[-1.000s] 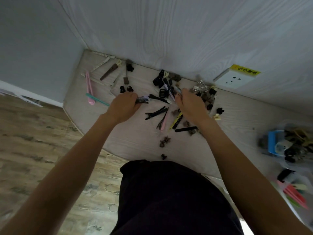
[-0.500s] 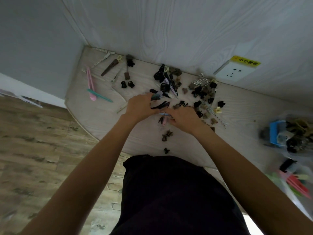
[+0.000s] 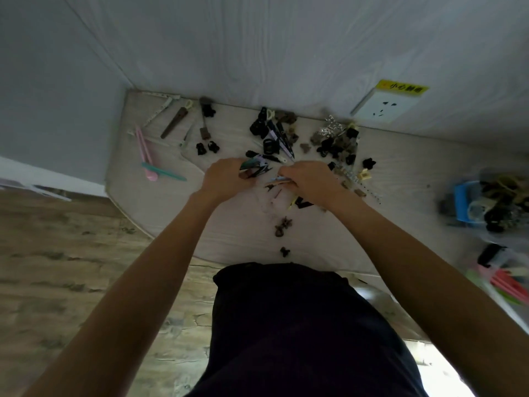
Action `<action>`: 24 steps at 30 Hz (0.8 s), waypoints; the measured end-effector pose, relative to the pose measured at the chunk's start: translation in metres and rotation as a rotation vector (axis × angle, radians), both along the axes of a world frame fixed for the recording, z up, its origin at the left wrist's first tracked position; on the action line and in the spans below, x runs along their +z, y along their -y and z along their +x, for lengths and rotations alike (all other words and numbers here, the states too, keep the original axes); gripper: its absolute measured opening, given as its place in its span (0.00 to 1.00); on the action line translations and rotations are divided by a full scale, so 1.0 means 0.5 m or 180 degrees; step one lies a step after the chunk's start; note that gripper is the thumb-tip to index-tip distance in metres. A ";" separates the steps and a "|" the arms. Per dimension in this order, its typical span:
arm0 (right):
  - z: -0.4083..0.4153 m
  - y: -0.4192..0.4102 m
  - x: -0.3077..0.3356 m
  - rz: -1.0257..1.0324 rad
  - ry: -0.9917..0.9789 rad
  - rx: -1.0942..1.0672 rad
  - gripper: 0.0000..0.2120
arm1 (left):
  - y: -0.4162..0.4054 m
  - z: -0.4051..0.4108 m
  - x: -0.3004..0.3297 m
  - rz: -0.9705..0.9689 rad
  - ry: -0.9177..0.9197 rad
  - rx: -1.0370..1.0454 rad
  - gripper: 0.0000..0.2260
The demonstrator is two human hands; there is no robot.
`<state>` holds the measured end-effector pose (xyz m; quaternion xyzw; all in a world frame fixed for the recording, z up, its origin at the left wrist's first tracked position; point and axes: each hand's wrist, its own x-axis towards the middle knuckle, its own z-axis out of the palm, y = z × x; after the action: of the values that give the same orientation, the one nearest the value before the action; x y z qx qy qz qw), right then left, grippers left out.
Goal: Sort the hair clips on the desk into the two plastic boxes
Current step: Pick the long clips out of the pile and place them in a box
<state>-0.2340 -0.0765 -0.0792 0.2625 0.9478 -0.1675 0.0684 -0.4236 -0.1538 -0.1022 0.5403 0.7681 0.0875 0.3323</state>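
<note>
Many hair clips lie scattered over the pale desk: a dark pile of small claw clips near the wall, long pink and teal clips at the left, small brown claws near the front edge. My left hand grips a bundle of long clips, black, teal and lilac. My right hand pinches a few flat clips just right of it. Two clear plastic boxes stand at the right: one with claw clips, one with long pink and green clips.
A wall socket with a yellow label sits on the wood-grain wall behind the desk. The desk's curved front edge runs above my dark-clothed lap. Wooden floor lies to the left. A loose black claw sits near the front edge.
Both hands drew together at the desk's middle, gathering long clips from the surface. The left hand's bundle has grown and the right hand now pinches flat clips.
</note>
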 end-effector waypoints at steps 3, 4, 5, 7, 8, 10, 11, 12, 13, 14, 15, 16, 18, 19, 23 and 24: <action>-0.002 0.013 -0.003 0.0022 0.0280 0.0171 0.10 | -0.001 -0.006 0.004 -0.0076 0.0106 0.0060 0.18; -0.004 0.017 -0.007 0.0016 0.0376 0.0217 0.10 | -0.001 -0.007 0.006 -0.0077 0.0146 0.0084 0.18; -0.007 0.020 -0.012 0.0007 0.0444 0.0215 0.10 | 0.001 -0.009 0.008 -0.0057 0.0195 0.0131 0.16; -0.017 0.022 -0.018 0.0048 0.0580 0.0219 0.11 | 0.006 -0.014 0.012 -0.0006 0.0335 0.0303 0.13; -0.022 0.021 -0.019 0.0097 0.0639 0.0287 0.11 | 0.009 -0.017 0.012 0.0021 0.0423 0.0424 0.12; -0.026 0.021 -0.017 0.0078 0.0611 0.0265 0.11 | 0.019 -0.024 0.012 0.0106 0.0560 0.0665 0.11; -0.026 0.021 -0.011 -0.0008 0.0471 0.0082 0.11 | 0.024 -0.027 0.015 0.0153 0.0606 0.0759 0.11; -0.024 0.021 -0.004 -0.0129 0.0239 -0.0205 0.11 | 0.030 -0.029 0.019 0.0194 0.0626 0.0832 0.11; -0.021 0.022 0.007 -0.0275 -0.0078 -0.0558 0.11 | 0.035 -0.029 0.024 0.0241 0.0647 0.0879 0.12; -0.015 0.024 0.024 -0.0461 -0.0404 -0.0957 0.12 | 0.039 -0.025 0.033 0.0298 0.0682 0.0912 0.12; -0.005 0.028 0.043 -0.0683 -0.0704 -0.1367 0.11 | 0.042 -0.019 0.042 0.0366 0.0768 0.0949 0.12; 0.010 0.033 0.064 -0.0901 -0.0966 -0.1758 0.11 | 0.043 -0.007 0.051 0.0446 0.0925 0.0962 0.12; 0.068 0.052 0.101 -0.1294 -0.1239 -0.2440 0.11 | 0.037 0.033 0.067 0.0570 0.1146 0.0794 0.10; 0.108 0.065 0.113 -0.1448 -0.1288 -0.2729 0.11 | 0.034 0.056 0.074 0.0594 0.1123 0.0615 0.09; 0.335 0.135 0.149 -0.1211 -0.1147 -0.3566 0.14 | 0.004 0.211 0.107 0.0656 0.1083 -0.0511 0.08; 0.396 0.152 0.157 -0.0934 -0.1001 -0.3763 0.13 | -0.006 0.256 0.111 0.0615 0.1038 -0.0836 0.08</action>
<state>-0.0359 -0.1523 -0.0007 0.7022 0.6084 -0.3420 -0.1407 -0.2954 -0.1506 -0.0468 0.6436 0.6154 0.2028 0.4073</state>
